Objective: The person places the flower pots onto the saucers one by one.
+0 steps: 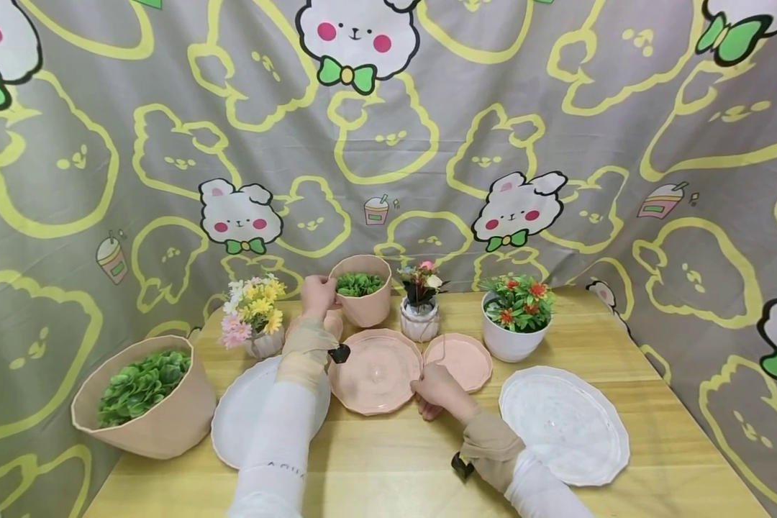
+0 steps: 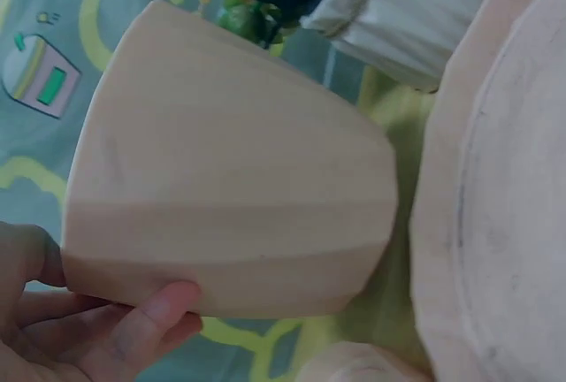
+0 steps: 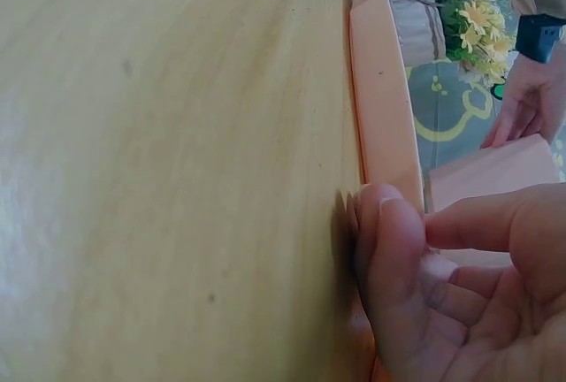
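My left hand [image 1: 318, 295] grips the left rim of a pink flowerpot [image 1: 365, 309] holding a leafy green plant [image 1: 359, 285]. In the left wrist view the thumb and fingers take the flowerpot [image 2: 239, 170] by its rim. Just in front of it lies a round pink plant saucer [image 1: 375, 374] on the table. My right hand [image 1: 445, 392] pinches this saucer's right front edge; the right wrist view shows thumb and forefinger at its rim [image 3: 385, 90]. A smaller pink saucer [image 1: 461, 361] is just behind the right hand. Another small pink saucer [image 1: 333, 324] is partly hidden by the left hand.
A large pink pot [image 1: 188, 410] with greenery and a white saucer [image 1: 233, 421] stand at left. Yellow and pink flowers [image 1: 252, 309], a small white vase [image 1: 419, 320] and a white pot [image 1: 514, 338] line the back. A white saucer [image 1: 563, 424] lies right. Patterned cloth [image 1: 427, 158] hangs behind.
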Motion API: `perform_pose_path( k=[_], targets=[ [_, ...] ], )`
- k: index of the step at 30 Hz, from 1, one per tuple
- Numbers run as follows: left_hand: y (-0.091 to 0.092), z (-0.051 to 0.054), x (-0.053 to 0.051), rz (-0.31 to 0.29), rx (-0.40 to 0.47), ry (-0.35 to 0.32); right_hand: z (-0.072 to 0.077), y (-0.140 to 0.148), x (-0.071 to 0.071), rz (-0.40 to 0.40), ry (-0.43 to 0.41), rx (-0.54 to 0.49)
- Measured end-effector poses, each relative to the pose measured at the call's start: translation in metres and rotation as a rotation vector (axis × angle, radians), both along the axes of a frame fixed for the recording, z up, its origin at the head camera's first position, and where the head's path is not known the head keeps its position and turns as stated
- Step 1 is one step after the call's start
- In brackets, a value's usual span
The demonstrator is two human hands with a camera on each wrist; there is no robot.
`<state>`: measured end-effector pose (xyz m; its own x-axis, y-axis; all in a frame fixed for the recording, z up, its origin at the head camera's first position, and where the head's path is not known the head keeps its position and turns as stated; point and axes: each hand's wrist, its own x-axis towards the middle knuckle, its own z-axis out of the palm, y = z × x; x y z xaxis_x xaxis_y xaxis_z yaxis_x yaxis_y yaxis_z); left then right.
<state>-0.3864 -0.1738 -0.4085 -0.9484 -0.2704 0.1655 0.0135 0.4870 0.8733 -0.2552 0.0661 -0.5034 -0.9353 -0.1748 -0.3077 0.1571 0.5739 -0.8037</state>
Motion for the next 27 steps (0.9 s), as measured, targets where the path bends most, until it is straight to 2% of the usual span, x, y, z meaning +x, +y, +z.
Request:
perform_pose_path(
  k=[5, 13, 18, 23, 27],
  targets=[
    [-0.003, 0.012, 0.009, -0.083, 0.091, -0.008, 0.001, 0.000, 0.000, 0.007, -0.014, -0.006],
    [-0.006, 0.021, 0.027, -0.202, 0.083, -0.037, -0.001, 0.001, -0.001, 0.010, -0.021, -0.008],
    [-0.006, 0.021, 0.040, -0.269, 0.067, -0.083, -0.002, 0.002, -0.002, 0.015, -0.025, -0.018],
    [-0.006, 0.018, 0.052, -0.309, 0.020, -0.115, -0.003, 0.003, -0.002, 0.019, -0.020, -0.023],
    [-0.007, 0.016, 0.061, -0.335, 0.005, -0.166, -0.004, 0.003, -0.002, 0.023, -0.015, -0.026]
  ],
)
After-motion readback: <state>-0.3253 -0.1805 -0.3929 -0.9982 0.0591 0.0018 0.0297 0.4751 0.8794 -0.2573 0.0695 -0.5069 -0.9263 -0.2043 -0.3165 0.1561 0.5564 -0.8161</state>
